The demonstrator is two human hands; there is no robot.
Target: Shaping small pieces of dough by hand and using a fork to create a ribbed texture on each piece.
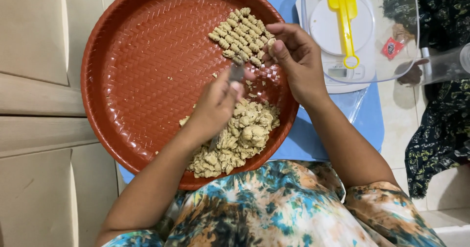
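Upper right: white kitchen scale point(338, 51) on a blue mat point(303, 139), under a clear plastic bowl point(362, 31) with a yellow plastic spatula point(344, 17) inside. Small red packet point(392, 47) beside it. Beige cabinet doors point(39, 105) left. Dark patterned cloth point(440, 129) far right.

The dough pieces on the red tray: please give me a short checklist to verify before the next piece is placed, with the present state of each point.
1. Left hand grips the metal tool: ok.
2. Right hand holds a piece at its fingertips: cannot tell, fingers hide it.
3. Shaped pieces lie in neat rows: ok.
4. Free tray surface beside the rows: ok.
5. Raw dough pile remains within reach: ok.
6. Loose crumbs between pile and rows: not ok.
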